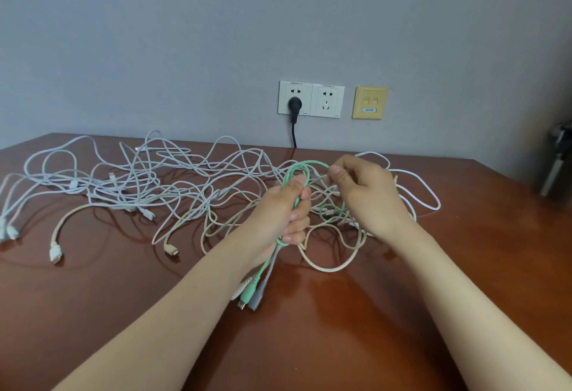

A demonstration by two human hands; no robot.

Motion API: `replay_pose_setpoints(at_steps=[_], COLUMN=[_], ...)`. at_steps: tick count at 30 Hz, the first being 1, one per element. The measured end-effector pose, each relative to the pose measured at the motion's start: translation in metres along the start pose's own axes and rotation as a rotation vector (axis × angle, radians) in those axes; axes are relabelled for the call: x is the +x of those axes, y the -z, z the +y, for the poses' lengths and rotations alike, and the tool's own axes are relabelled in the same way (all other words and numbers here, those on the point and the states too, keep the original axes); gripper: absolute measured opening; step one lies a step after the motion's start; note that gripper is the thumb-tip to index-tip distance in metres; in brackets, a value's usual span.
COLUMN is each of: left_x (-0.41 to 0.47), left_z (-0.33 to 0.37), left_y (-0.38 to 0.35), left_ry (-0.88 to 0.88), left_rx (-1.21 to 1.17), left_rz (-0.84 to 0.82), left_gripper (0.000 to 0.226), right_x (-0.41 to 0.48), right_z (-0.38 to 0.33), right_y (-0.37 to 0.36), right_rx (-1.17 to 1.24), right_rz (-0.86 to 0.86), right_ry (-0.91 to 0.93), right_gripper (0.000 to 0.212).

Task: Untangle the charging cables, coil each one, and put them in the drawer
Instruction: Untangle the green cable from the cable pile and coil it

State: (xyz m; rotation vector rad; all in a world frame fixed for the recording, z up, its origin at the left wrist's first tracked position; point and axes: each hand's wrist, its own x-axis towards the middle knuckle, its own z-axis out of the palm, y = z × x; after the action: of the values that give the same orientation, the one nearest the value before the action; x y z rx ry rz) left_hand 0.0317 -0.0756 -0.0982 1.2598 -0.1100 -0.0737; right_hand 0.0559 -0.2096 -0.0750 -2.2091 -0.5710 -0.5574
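Two hands are holding the green cable [262, 270]: left hand [288, 214] gripping its loops, right hand [365, 192] pinching one strand.

Office-like room: reddish wooden desk [402, 313], grey wall [185, 34], twin power sockets [311, 99], yellowed network plate [370, 102].

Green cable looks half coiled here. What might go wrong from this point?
1. The green cable runs past the right hand into the beige tangle; pulling could tighten a knot or drag the pile.
2. Only the left hand holds the loops; a slack grip could let them spring open.
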Motion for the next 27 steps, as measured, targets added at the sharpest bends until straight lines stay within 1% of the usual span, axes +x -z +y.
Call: replay_pose_setpoints(at_steps=[2,4,5,7,10,13,15,18,20,23,25,27], left_x=[0.003,0.005,0.006,0.007,0.009,0.009,0.009,0.011,0.012,0.011,0.009,0.009], left_z=[-0.005,-0.011,-0.014,-0.017,-0.019,-0.021,-0.022,-0.023,-0.022,-0.020,-0.017,-0.014], left_y=[0.002,0.005,0.006,0.007,0.008,0.007,0.006,0.005,0.006,0.008,0.009,0.010], left_ry=[-0.025,-0.039,-0.040,-0.037,-0.038,-0.046,-0.060,-0.096,-0.115,-0.123,-0.098,-0.067], left_rx=[-0.016,-0.004,0.009,0.033,0.072,0.068,0.098,0.158,0.241,0.318,0.260,0.075], left_rz=[0.057,0.123,0.152,0.185,0.193,0.193,0.203,0.229,0.251,0.292,0.303,0.282], left_gripper=[0.036,0.035,0.035,0.037,0.045,0.032,0.025,0.024,0.026,0.027,0.023,0.023], right_x=[-0.005,-0.010,-0.012,-0.012,-0.013,-0.015,-0.016,-0.015,-0.015,-0.015,-0.013,-0.012], right_z=[-0.004,-0.003,-0.001,0.002,-0.001,-0.004,-0.005,-0.007,-0.008,-0.008,-0.006,-0.003], right_y=[-0.012,-0.027,-0.033,-0.037,-0.036,-0.036,-0.035,-0.033,-0.030,-0.026,-0.024,-0.024], right_rx=[0.014,-0.097,-0.173,-0.262,-0.268,-0.330,-0.374,-0.421,-0.436,-0.427,-0.397,-0.387], right_rz=[-0.083,-0.184,-0.207,-0.208,-0.208,-0.233,-0.243,-0.263,-0.280,-0.308,-0.317,-0.304], right_ry=[0.011,0.038,0.054,0.071,0.071,0.070,0.082,0.070,0.061,0.084,0.083,0.073], right_gripper=[0.023,0.019,0.018,0.019,0.021,0.021,0.027,0.037,0.044,0.040,0.031,0.028])
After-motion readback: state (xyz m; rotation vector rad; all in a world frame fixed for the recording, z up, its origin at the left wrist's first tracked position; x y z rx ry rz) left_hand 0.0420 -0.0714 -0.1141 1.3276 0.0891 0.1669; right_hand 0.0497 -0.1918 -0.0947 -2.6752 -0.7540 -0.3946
